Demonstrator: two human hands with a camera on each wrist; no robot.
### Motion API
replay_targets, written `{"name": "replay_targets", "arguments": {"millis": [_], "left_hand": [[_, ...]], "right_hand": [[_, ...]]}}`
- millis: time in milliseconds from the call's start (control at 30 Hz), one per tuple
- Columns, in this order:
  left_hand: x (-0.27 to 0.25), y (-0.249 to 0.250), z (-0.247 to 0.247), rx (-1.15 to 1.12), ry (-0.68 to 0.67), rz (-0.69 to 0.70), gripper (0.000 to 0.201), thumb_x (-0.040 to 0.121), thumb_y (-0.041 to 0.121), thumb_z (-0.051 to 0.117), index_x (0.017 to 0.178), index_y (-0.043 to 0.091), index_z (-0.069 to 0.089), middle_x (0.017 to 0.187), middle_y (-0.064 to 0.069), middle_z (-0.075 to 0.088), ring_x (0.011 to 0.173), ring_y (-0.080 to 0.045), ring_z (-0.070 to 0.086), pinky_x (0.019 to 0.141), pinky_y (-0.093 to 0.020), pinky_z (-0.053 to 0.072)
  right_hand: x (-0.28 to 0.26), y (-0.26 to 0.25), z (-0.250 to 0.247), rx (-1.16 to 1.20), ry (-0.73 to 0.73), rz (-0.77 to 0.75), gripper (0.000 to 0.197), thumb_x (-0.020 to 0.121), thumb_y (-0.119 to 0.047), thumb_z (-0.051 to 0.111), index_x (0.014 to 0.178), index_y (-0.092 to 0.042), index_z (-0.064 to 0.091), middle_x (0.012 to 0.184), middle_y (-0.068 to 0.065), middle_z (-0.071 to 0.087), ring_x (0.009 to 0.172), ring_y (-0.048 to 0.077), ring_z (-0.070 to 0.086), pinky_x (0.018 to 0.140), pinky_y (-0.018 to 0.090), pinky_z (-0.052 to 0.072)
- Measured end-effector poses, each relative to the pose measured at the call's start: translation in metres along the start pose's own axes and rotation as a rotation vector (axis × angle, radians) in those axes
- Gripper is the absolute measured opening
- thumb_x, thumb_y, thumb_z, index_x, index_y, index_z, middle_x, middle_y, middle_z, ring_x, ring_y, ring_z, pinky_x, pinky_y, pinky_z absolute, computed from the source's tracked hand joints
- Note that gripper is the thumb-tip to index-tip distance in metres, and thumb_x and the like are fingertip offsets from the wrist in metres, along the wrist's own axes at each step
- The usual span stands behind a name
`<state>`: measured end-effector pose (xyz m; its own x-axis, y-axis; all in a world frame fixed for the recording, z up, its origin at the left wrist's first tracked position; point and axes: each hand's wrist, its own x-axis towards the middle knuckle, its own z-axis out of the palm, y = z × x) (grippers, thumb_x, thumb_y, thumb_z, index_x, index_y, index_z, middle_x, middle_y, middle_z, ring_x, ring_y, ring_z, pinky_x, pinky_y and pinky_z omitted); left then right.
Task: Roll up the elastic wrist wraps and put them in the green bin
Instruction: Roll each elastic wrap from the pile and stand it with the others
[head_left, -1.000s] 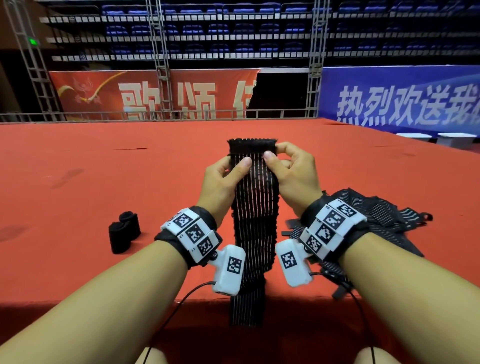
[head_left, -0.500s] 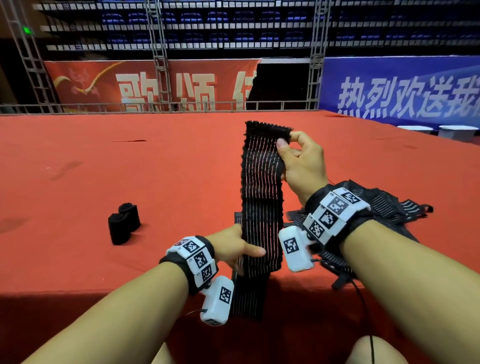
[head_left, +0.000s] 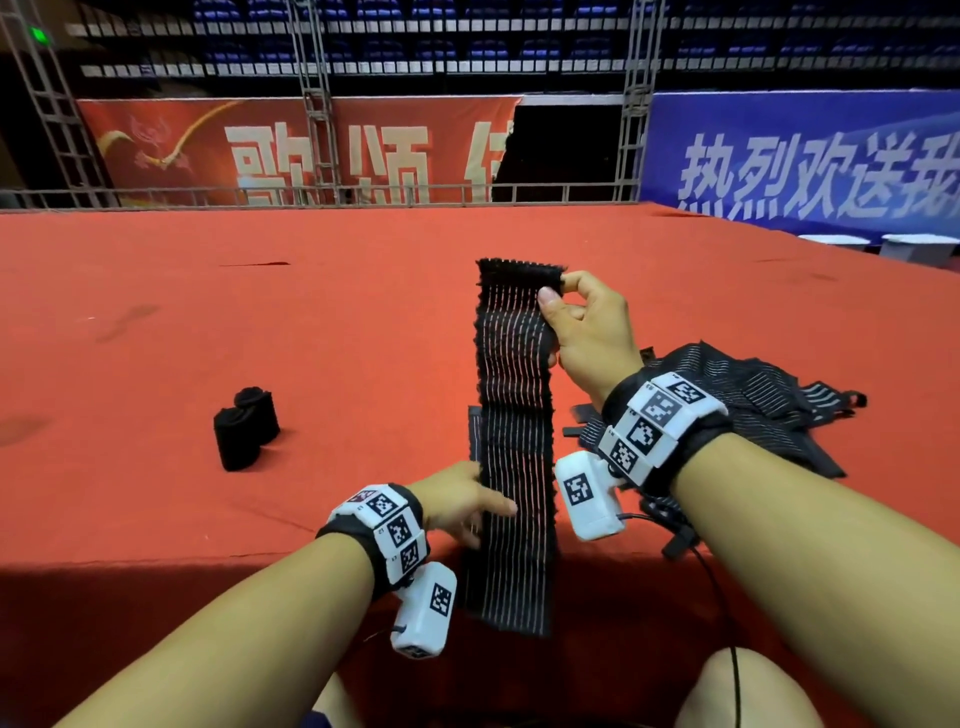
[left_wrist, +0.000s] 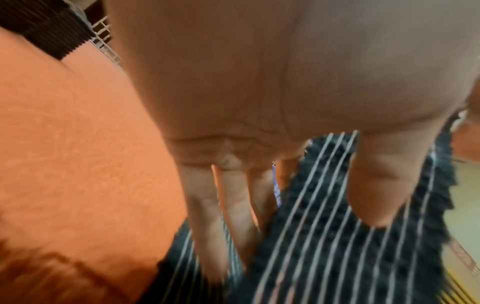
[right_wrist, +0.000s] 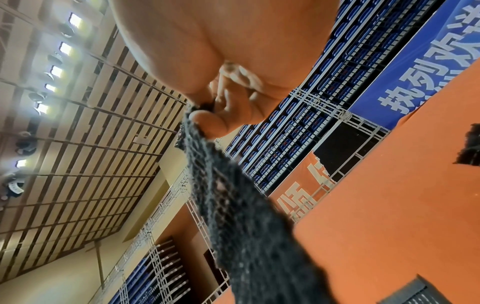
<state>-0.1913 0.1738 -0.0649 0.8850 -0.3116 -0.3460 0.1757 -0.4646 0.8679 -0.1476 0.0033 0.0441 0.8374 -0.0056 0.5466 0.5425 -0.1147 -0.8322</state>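
A long black wrist wrap (head_left: 514, 415) with thin white stripes hangs upright above the front edge of the red table. My right hand (head_left: 553, 288) pinches its top right corner between thumb and forefinger, as the right wrist view also shows for the hand (right_wrist: 205, 115) and the wrap (right_wrist: 233, 195). My left hand (head_left: 483, 512) holds the wrap's lower part, thumb across the front. In the left wrist view the left hand (left_wrist: 293, 236) keeps its fingers nearly straight along the left edge of the wrap (left_wrist: 324, 236). The wrap's tail drops below the table edge. No green bin is in view.
Two rolled black wraps (head_left: 247, 431) stand upright on the red table (head_left: 208, 338) to the left. A heap of unrolled striped wraps (head_left: 769, 395) lies behind my right wrist. Railings and banners stand beyond the far edge.
My left hand let go of the wrap's top and slid down to its lower part. My right hand kept the top corner and lifted the wrap a little to the right.
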Motion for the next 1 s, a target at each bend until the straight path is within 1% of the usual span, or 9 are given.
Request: {"name": "replay_targets", "arguments": {"millis": [100,200,300,400,533,600,700,833,1000], "left_hand": [[0.002,0.01,-0.009,-0.079,0.098,0.157,0.028,0.092,-0.007,0.057,0.108,0.016,0.059,0.102,-0.005,0.062,0.093,-0.02,0.058,0.077,-0.033,0.048],[-0.003,0.024,-0.015,-0.221,0.201,0.318,0.033,0.091,-0.013,0.053,0.109,0.014,0.058,0.095,-0.001,0.064,0.083,-0.012,0.063,0.066,-0.019,0.053],[-0.006,0.035,-0.02,-0.314,0.329,0.487,0.023,0.096,-0.006,0.057,0.113,0.009,0.06,0.093,0.001,0.067,0.077,-0.004,0.067,0.063,-0.015,0.053],[-0.005,0.041,-0.024,-0.335,0.479,0.582,0.009,0.1,0.004,0.057,0.1,0.009,0.065,0.083,0.003,0.067,0.064,0.002,0.064,0.057,-0.015,0.05],[0.001,0.042,-0.029,-0.305,0.576,0.578,0.015,0.103,0.01,0.055,0.093,0.007,0.066,0.06,0.012,0.061,0.048,-0.004,0.054,0.045,-0.023,0.046],[0.003,0.04,-0.031,-0.294,0.584,0.568,0.015,0.104,0.011,0.053,0.095,0.006,0.064,0.052,0.011,0.055,0.041,-0.006,0.048,0.039,-0.021,0.039],[0.008,0.035,-0.034,-0.315,0.579,0.538,0.017,0.104,0.013,0.052,0.092,0.01,0.063,0.06,0.002,0.059,0.045,-0.016,0.051,0.042,-0.022,0.037],[0.026,0.022,-0.04,-0.309,0.533,0.454,0.021,0.105,0.016,0.051,0.09,0.014,0.065,0.076,-0.008,0.065,0.064,-0.023,0.059,0.057,-0.033,0.045],[0.055,-0.004,-0.049,-0.251,0.49,0.352,0.025,0.105,0.012,0.052,0.083,0.015,0.062,0.068,-0.003,0.063,0.053,-0.015,0.057,0.046,-0.022,0.045]], "right_hand": [[-0.003,0.009,0.002,-0.024,-0.032,0.006,0.009,0.103,-0.013,0.056,0.095,-0.017,0.057,0.062,0.005,0.06,0.044,0.013,0.052,0.042,0.025,0.045],[-0.008,0.017,0.004,-0.078,-0.039,0.017,0.009,0.103,-0.015,0.056,0.104,-0.008,0.061,0.063,0.003,0.063,0.048,0.011,0.056,0.045,0.023,0.044],[-0.012,0.025,0.003,-0.124,-0.051,0.009,0.01,0.102,-0.016,0.057,0.105,-0.008,0.062,0.065,-0.002,0.065,0.049,0.002,0.057,0.048,0.019,0.044],[-0.012,0.034,0.004,-0.187,-0.056,0.005,0.006,0.101,-0.019,0.06,0.096,-0.018,0.064,0.065,-0.007,0.062,0.054,0.003,0.054,0.055,0.023,0.044],[-0.01,0.049,0.006,-0.204,-0.07,0.051,0.01,0.097,-0.022,0.064,0.088,-0.025,0.066,0.074,0.0,0.068,0.066,0.013,0.061,0.064,0.035,0.051],[-0.011,0.052,0.008,-0.161,-0.076,0.094,0.01,0.098,-0.02,0.064,0.089,-0.022,0.066,0.066,-0.004,0.066,0.055,0.007,0.058,0.052,0.026,0.045],[-0.014,0.052,0.012,-0.059,-0.104,0.162,0.007,0.101,-0.012,0.059,0.095,-0.011,0.063,0.047,-0.01,0.057,0.037,-0.001,0.046,0.037,0.015,0.034],[-0.011,0.071,0.019,-0.052,-0.125,0.243,0.01,0.101,-0.012,0.059,0.097,-0.003,0.061,0.042,-0.008,0.051,0.034,0.006,0.043,0.035,0.019,0.032],[-0.006,0.122,0.027,-0.178,-0.198,0.365,0.019,0.099,-0.018,0.062,0.092,-0.001,0.062,0.049,0.003,0.054,0.043,0.019,0.047,0.042,0.027,0.036]]}}
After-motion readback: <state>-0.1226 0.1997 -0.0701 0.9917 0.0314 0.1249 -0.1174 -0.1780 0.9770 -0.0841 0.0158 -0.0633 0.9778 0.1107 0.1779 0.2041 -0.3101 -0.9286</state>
